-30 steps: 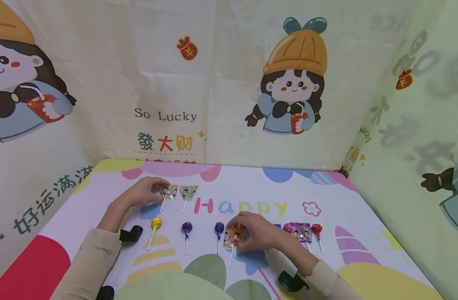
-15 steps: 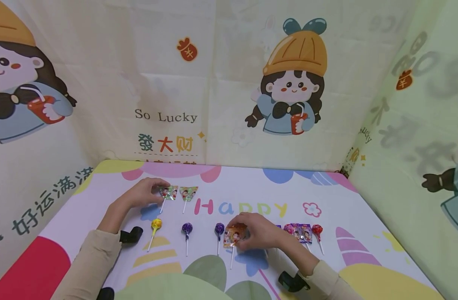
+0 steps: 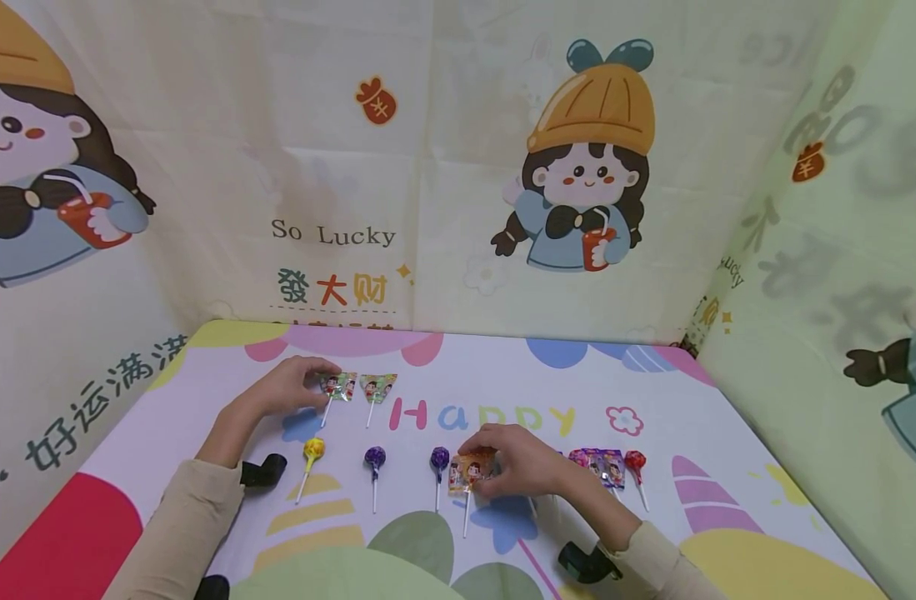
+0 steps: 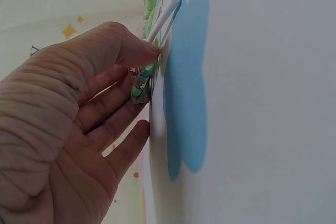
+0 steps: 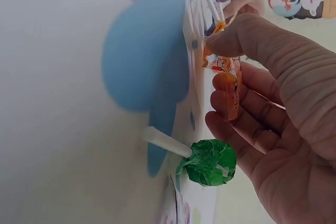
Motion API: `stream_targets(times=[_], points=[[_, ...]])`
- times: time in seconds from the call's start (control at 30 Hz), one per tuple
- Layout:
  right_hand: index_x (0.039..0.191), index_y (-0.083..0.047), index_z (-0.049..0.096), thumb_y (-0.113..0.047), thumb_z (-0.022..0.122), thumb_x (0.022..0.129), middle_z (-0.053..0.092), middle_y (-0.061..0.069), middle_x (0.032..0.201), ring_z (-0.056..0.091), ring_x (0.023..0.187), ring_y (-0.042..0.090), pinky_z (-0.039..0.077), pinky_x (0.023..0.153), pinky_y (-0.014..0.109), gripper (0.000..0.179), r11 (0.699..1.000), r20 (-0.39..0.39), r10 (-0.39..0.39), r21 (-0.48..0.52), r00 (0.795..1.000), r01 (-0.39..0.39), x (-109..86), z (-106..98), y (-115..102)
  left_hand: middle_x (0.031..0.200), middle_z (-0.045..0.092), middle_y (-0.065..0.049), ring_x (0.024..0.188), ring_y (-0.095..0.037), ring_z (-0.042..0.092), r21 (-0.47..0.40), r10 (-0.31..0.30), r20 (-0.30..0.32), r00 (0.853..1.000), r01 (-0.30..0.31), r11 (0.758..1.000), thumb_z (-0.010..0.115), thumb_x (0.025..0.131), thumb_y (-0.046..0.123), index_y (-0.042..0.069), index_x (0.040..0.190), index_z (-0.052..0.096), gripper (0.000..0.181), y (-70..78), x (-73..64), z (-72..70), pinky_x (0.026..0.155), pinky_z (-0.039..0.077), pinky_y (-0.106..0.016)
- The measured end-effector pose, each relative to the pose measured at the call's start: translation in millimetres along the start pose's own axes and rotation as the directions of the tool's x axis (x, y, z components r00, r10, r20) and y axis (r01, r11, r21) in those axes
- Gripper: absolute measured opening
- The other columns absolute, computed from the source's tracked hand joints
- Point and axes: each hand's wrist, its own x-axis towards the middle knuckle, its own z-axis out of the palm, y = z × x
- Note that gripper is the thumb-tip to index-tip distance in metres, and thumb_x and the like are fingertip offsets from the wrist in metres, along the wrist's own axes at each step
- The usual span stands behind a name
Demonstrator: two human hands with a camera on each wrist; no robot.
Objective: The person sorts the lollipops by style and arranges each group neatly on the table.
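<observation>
Left hand: thumb and fingers pinch the green-wrapped lollipop, far left on the bench, stick toward the person. The second green-wrapped lollipop lies just beside it. Right hand: pinching the orange-wrapped lollipop, nearer the person, right next to a purple lollipop.

For this step I'd go with a light pinch on the wrapper, thumb near side, fingers far side, since film probably slips or crumples under a hard squeeze. Steer by the wrapper, not the stick; the stick would likely swing the candy round. Right side has the tighter spot: the purple one is close, and my right-wrist view shows a green ball lollipop under the fingers. I'd part thumb and fingers slowly and lift straight up to avoid nudging either.

Pose: left forearm slants in from lower left, wrist bent inward. Right forearm comes from lower right, hand pointing left, lower fingers fanned behind the wrapper. Arms well apart, no crossing. Can't tell whether the orange wrapper touches the bench.
</observation>
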Motion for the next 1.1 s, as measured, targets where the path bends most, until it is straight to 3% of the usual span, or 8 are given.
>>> stream_targets(times=[0.5,0.9,1.1], points=[[0.120,-0.018,0.074,-0.017,0.083,0.083,0.068,-0.013,0.108,0.058,0.094,0.004,0.053,0.089,0.030,0.038,0.999,-0.009,0.026,0.048,1.000,-0.025,0.3,-1,2,0.137,0.062,-0.018,0.131,-0.044,0.051,-0.008,-0.005,0.001,1.000,0.005,1.000,0.080,0.086,0.009,0.004,0.135,0.064,0.052,-3.5,1.5,1.1,0.110,0.041,-0.060],[0.119,-0.016,0.074,-0.016,0.082,0.086,0.067,-0.012,0.100,0.061,0.089,0.006,0.057,0.084,0.028,0.034,0.993,-0.088,-0.038,0.110,0.995,0.048,2.5,-11,1,0.136,0.063,-0.018,0.131,-0.044,0.052,-0.002,-0.003,0.001,1.000,0.003,1.000,0.080,0.085,0.009,0.004,0.134,0.064,0.052,-2.2,0.7,-0.2,0.111,0.041,-0.059],[0.122,-0.017,0.073,-0.017,0.081,0.086,0.067,-0.012,0.102,0.060,0.091,0.007,0.057,0.086,0.030,0.036,0.993,-0.099,-0.018,0.110,0.995,0.029,7.0,-16,-3,0.136,0.063,-0.018,0.131,-0.044,0.052,-0.002,-0.006,0.003,1.000,0.006,1.000,0.080,0.085,0.010,0.004,0.134,0.065,0.052,-2.0,1.0,0.3,0.110,0.042,-0.059]])
